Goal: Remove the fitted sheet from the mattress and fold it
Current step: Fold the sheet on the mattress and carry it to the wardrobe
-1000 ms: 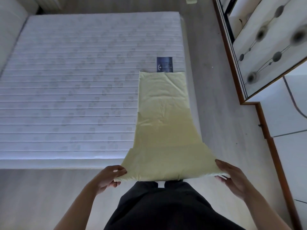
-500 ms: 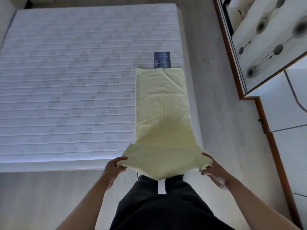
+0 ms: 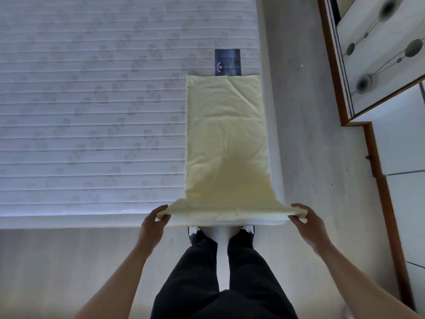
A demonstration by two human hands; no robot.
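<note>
Left hand (image 3: 153,223) and right hand (image 3: 304,221) pinch sheet (image 3: 226,139) corners; lift evenly, carry toward 12 o'clock, match edges on mattress (image 3: 92,111)

Sheet (image 3: 226,139) lies on mattress (image 3: 92,100), right side.

Bare quilted mattress (image 3: 92,111); on it 1 folded yellow sheet (image 3: 225,139) along right edge, blue label (image 3: 227,62) just beyond.

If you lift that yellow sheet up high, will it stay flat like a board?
Probably not. The yellow sheet looks floppy: its near end flares and curves between the left hand and right hand. It is likely light, since fingers pinching the corners hold it. It would probably droop in the middle.
</note>
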